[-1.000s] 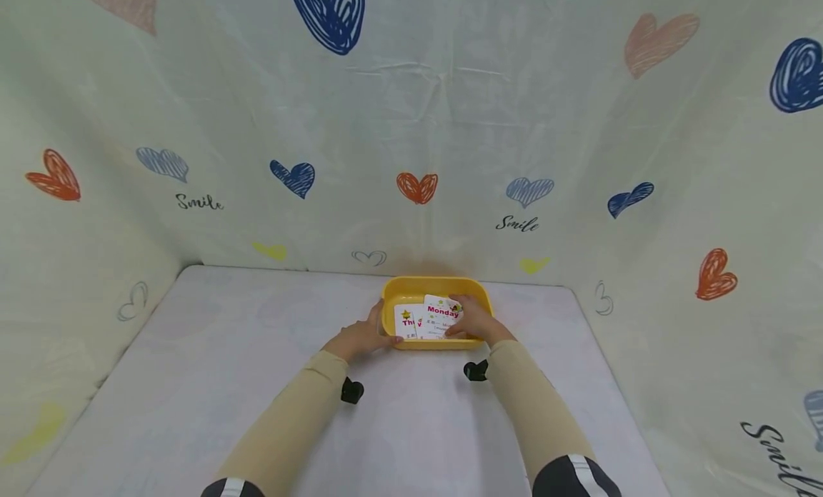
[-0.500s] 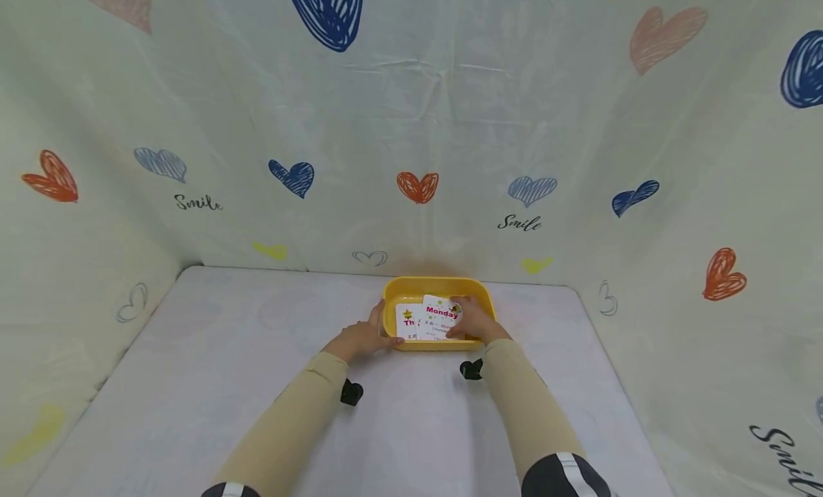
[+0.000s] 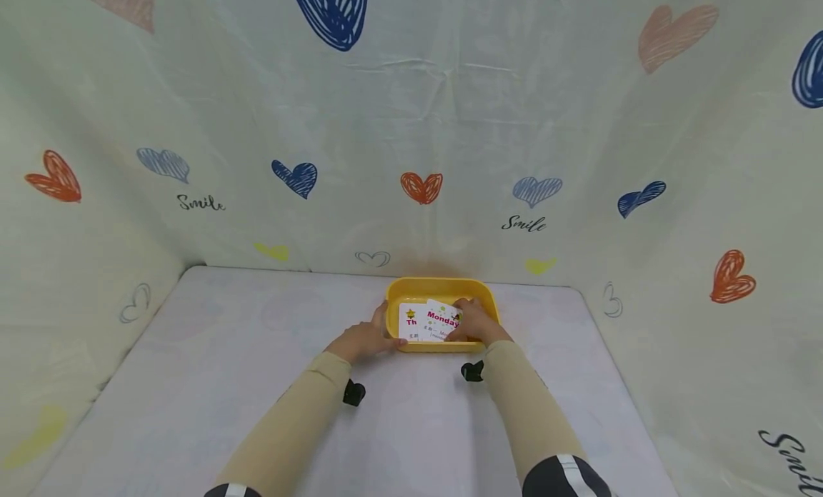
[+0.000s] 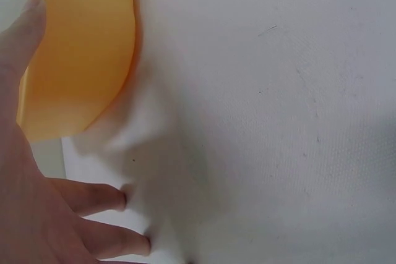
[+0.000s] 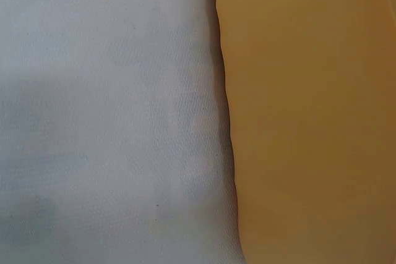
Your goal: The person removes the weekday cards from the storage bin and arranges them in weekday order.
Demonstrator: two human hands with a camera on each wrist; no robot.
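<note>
It all comes down to the right side of the "Monday" card (image 3: 441, 324), because that's where the right hand (image 3: 476, 320) is, reaching in over the wall of the yellow tray (image 3: 437, 348) with its fingers bent around that end. It looks like a pinch, thumb on the near side and fingers on the far side, though the hand covers the contact itself and the right wrist view shows only tray wall and table (image 3: 270, 340). The card lies in the tray, stretching leftward from those fingertips, tilted a little so its printed word slopes down to the right; with one end covered, its long axis is impossible to call. The tray's own long axis runs plainly left to right. Just left of all this, and partly underneath, sits the "Th" card (image 3: 409, 324), its far right portion hidden. So the right hand is the nearer one for the top card, already touching it. Over on the other side, the left hand (image 3: 368, 338) is outside the tray at the near left corner: thumb laid along the rim, the fingers that show in its wrist view spread and pointing down towards the table, not clenched, close to the lower card but apparently not on it.
</note>
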